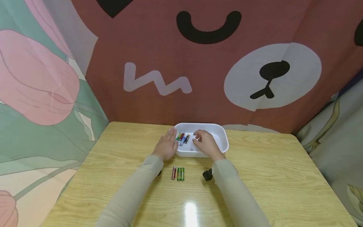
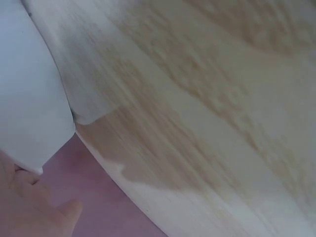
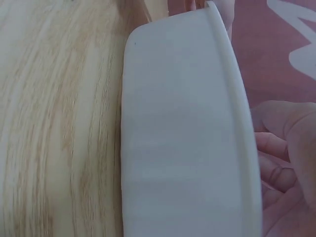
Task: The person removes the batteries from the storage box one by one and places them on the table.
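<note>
My left hand (image 1: pixel 166 145) lies with straight fingers against the left end of a white plastic tray (image 1: pixel 202 154). In the left wrist view, part of that hand (image 2: pixel 34 210) shows right at the tray rim (image 2: pixel 37 170). Over the middle of the tray hovers my right hand (image 1: pixel 207 143), fingers loosely bent, thumb apart from them, with nothing seen between. The right wrist view has its bent fingers (image 3: pixel 276 170) beyond the tray's wall (image 3: pixel 182 128). Several small batteries lie at the tray's left end, among them a blue one (image 1: pixel 182 141), a black one (image 1: pixel 187 139) and a red one (image 1: pixel 181 136).
On the wooden table (image 1: pixel 269 176), in front of the tray, a red battery (image 1: pixel 174 173) lies beside two green batteries (image 1: pixel 180 174). A printed cloth (image 1: pixel 158 110) hangs right behind the table's back edge. More patterned cloth hangs at both sides.
</note>
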Action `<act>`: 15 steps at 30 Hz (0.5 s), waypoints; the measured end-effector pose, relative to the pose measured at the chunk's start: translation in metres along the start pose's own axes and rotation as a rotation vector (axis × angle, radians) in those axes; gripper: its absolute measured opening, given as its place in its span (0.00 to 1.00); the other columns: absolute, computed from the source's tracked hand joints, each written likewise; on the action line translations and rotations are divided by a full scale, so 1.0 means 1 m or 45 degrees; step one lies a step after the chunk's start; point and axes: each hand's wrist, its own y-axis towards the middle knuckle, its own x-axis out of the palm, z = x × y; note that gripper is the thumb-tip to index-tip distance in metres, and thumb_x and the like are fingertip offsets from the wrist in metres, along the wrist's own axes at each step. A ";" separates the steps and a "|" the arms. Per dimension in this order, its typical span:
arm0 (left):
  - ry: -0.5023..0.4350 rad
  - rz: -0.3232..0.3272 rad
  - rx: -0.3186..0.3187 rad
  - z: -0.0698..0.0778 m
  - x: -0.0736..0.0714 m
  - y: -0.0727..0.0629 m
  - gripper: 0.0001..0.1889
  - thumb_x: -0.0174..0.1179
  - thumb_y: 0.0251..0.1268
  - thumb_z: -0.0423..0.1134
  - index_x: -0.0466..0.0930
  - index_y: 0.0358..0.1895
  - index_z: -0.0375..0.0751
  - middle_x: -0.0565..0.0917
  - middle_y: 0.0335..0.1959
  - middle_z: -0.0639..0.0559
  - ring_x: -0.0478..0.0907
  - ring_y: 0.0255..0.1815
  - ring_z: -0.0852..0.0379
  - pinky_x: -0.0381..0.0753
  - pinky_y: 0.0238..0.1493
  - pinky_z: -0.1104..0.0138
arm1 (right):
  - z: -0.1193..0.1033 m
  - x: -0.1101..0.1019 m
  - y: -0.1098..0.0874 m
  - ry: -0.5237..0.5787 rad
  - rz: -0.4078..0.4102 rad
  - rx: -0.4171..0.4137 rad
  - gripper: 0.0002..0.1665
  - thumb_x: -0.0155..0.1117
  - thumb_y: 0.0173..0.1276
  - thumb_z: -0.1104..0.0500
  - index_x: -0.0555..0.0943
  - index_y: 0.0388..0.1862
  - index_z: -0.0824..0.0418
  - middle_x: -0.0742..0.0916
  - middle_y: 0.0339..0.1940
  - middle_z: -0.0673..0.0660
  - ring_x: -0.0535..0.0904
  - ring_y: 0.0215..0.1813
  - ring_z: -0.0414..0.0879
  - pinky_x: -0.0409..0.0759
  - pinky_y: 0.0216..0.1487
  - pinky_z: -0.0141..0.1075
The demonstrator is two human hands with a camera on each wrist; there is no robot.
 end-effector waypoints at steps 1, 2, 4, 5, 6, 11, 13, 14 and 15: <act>0.002 0.000 -0.003 0.000 0.000 0.000 0.33 0.33 0.83 0.49 0.40 0.82 0.39 0.42 0.84 0.47 0.38 0.84 0.50 0.46 0.81 0.48 | 0.000 0.001 0.002 0.010 -0.003 0.011 0.16 0.68 0.67 0.62 0.83 0.51 0.68 0.87 0.40 0.62 0.84 0.42 0.54 0.84 0.48 0.47; 0.005 0.001 -0.004 0.000 -0.001 0.000 0.33 0.33 0.83 0.49 0.40 0.82 0.39 0.42 0.84 0.47 0.38 0.84 0.50 0.46 0.81 0.48 | 0.000 0.002 0.003 0.016 -0.010 0.024 0.16 0.68 0.67 0.62 0.83 0.51 0.68 0.87 0.41 0.62 0.85 0.43 0.54 0.84 0.49 0.47; 0.011 0.007 -0.008 0.000 -0.001 -0.001 0.33 0.34 0.83 0.49 0.40 0.82 0.39 0.43 0.84 0.47 0.39 0.84 0.49 0.47 0.81 0.48 | 0.001 0.003 0.007 0.015 -0.029 0.038 0.16 0.68 0.67 0.62 0.83 0.51 0.69 0.87 0.42 0.63 0.85 0.43 0.55 0.84 0.49 0.47; 0.017 0.009 -0.011 -0.001 -0.001 -0.001 0.33 0.34 0.83 0.49 0.40 0.82 0.39 0.43 0.84 0.47 0.39 0.84 0.49 0.47 0.81 0.48 | 0.001 0.004 0.008 0.016 -0.038 0.047 0.16 0.68 0.67 0.62 0.83 0.52 0.69 0.87 0.42 0.63 0.85 0.44 0.55 0.84 0.50 0.47; 0.021 0.010 -0.015 -0.001 0.000 0.000 0.33 0.34 0.83 0.49 0.40 0.82 0.39 0.43 0.84 0.47 0.39 0.84 0.49 0.47 0.81 0.48 | 0.002 0.005 0.010 0.013 -0.044 0.050 0.17 0.68 0.67 0.62 0.83 0.52 0.70 0.87 0.43 0.63 0.85 0.44 0.56 0.84 0.50 0.48; 0.015 0.012 -0.015 -0.001 0.003 0.001 0.33 0.34 0.83 0.49 0.40 0.82 0.39 0.42 0.84 0.48 0.38 0.84 0.50 0.46 0.81 0.49 | 0.005 0.009 0.017 0.033 -0.035 0.051 0.16 0.69 0.65 0.64 0.83 0.50 0.71 0.87 0.43 0.65 0.85 0.43 0.58 0.84 0.50 0.50; 0.012 0.019 -0.005 -0.001 0.005 0.002 0.33 0.35 0.83 0.49 0.40 0.82 0.39 0.42 0.84 0.48 0.38 0.84 0.50 0.47 0.81 0.48 | 0.006 0.012 0.018 0.063 -0.036 0.057 0.16 0.70 0.64 0.65 0.83 0.50 0.71 0.88 0.42 0.66 0.85 0.43 0.58 0.84 0.50 0.50; 0.009 0.024 0.000 -0.002 0.005 0.002 0.33 0.35 0.83 0.48 0.41 0.82 0.39 0.43 0.84 0.48 0.38 0.84 0.50 0.47 0.81 0.48 | 0.006 0.014 0.019 0.076 -0.040 0.059 0.17 0.70 0.64 0.65 0.83 0.50 0.71 0.88 0.42 0.66 0.85 0.43 0.58 0.84 0.50 0.50; 0.010 0.025 0.001 -0.002 0.006 0.001 0.33 0.35 0.83 0.48 0.40 0.82 0.39 0.43 0.84 0.48 0.38 0.84 0.50 0.47 0.81 0.48 | 0.007 0.017 0.019 0.090 -0.047 0.066 0.17 0.70 0.63 0.65 0.83 0.50 0.71 0.87 0.42 0.66 0.85 0.43 0.59 0.84 0.50 0.50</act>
